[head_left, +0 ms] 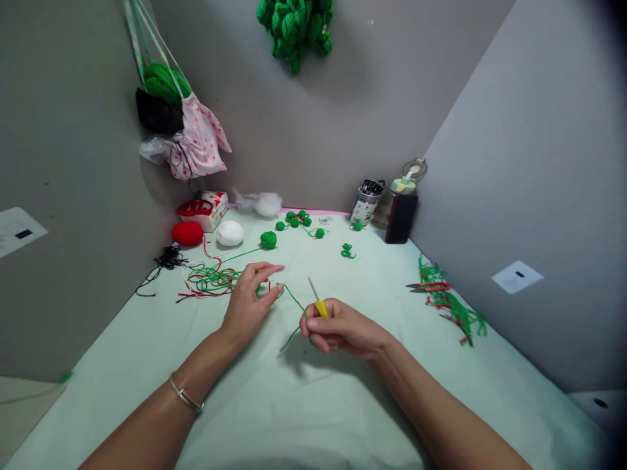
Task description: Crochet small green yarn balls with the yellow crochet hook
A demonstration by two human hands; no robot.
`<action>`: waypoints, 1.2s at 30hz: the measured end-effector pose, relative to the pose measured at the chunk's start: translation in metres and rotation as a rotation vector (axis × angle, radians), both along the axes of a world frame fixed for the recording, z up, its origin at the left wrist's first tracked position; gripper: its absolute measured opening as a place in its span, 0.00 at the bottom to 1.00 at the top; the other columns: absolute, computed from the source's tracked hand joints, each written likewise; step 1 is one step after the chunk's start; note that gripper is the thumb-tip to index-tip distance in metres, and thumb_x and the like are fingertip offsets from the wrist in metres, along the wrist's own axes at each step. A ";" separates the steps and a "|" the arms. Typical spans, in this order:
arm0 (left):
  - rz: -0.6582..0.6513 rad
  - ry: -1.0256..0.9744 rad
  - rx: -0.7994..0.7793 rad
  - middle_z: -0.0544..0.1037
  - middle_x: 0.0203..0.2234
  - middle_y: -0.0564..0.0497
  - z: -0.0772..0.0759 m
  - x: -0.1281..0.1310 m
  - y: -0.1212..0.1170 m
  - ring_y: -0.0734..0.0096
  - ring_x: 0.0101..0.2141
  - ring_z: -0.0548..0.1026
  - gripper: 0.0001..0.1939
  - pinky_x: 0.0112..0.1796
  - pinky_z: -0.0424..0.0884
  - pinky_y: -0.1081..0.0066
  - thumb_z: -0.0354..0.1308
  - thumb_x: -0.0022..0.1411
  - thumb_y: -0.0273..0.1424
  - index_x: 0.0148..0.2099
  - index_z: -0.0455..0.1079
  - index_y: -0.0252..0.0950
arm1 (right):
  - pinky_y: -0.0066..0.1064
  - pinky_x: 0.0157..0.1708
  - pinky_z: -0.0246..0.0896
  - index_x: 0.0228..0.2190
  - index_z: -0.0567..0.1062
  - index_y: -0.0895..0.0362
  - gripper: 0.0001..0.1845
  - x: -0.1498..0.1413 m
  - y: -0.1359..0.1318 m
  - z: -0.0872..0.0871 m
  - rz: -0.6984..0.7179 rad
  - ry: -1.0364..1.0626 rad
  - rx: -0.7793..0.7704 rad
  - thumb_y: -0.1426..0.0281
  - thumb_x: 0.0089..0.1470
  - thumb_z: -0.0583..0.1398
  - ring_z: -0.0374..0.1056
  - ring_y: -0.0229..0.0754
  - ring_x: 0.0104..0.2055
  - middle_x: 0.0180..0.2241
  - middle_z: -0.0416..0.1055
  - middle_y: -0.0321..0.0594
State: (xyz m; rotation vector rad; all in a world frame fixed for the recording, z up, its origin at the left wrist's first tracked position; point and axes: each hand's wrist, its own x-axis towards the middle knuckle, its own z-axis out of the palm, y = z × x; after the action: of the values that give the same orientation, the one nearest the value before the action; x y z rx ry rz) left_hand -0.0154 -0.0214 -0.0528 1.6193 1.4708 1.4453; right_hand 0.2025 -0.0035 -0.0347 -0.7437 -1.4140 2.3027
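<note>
My right hand [337,326] is closed around a crochet hook with a yellow handle [321,308], its thin metal shaft pointing up and to the left. Green yarn [296,300] also passes through these fingers, and a loose tail hangs down on their left side. From there the strand runs up to the thumb of my left hand [252,300]. That hand has its thumb and index finger stretched out and apart, with bits of green and red yarn showing in the gap. Its lower fingers are hidden. A tangle of green, red and white yarn [210,279] lies just left of it.
A green yarn ball [268,240], white ball [230,233] and red ball [187,233] sit toward the back left. Small green crocheted pieces [298,218] lie behind. Orange-handled scissors [431,286] rest on yarn scraps [455,310] at right. A phone [401,219] leans against a bottle.
</note>
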 end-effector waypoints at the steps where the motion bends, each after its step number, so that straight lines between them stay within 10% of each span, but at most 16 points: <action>1: 0.023 -0.019 0.004 0.74 0.49 0.48 0.000 0.001 -0.002 0.59 0.45 0.73 0.14 0.51 0.67 0.61 0.66 0.62 0.33 0.50 0.80 0.44 | 0.27 0.17 0.31 0.30 0.79 0.60 0.19 0.002 0.001 0.001 -0.040 0.025 0.002 0.56 0.52 0.72 0.41 0.26 0.15 0.16 0.68 0.29; 14: -0.453 -0.345 -0.376 0.78 0.30 0.51 0.003 0.033 -0.017 0.66 0.30 0.75 0.17 0.34 0.72 0.66 0.67 0.59 0.44 0.42 0.74 0.37 | 0.27 0.18 0.27 0.30 0.76 0.59 0.20 0.002 0.006 0.002 -0.282 0.077 0.024 0.56 0.51 0.72 0.34 0.25 0.15 0.15 0.60 0.24; 29: -0.353 -0.396 -0.461 0.74 0.24 0.54 -0.001 0.018 -0.005 0.71 0.25 0.64 0.17 0.29 0.61 0.70 0.71 0.54 0.47 0.32 0.81 0.38 | 0.30 0.19 0.29 0.29 0.78 0.57 0.22 0.008 0.022 -0.009 -0.586 -0.121 0.134 0.53 0.43 0.75 0.39 0.27 0.17 0.26 0.77 0.34; 36: -0.362 -0.385 -0.469 0.71 0.22 0.55 -0.002 0.018 -0.004 0.71 0.25 0.64 0.16 0.29 0.60 0.70 0.71 0.53 0.47 0.31 0.80 0.38 | 0.30 0.21 0.31 0.24 0.76 0.56 0.25 0.005 0.022 -0.008 -0.643 -0.151 0.201 0.51 0.39 0.76 0.39 0.29 0.18 0.14 0.48 0.21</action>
State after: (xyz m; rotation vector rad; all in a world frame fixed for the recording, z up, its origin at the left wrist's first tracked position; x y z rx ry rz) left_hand 0.0026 -0.0257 -0.0549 1.1629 1.1167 1.0361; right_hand 0.2080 0.0187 -0.0427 -1.1267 -1.2069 1.6188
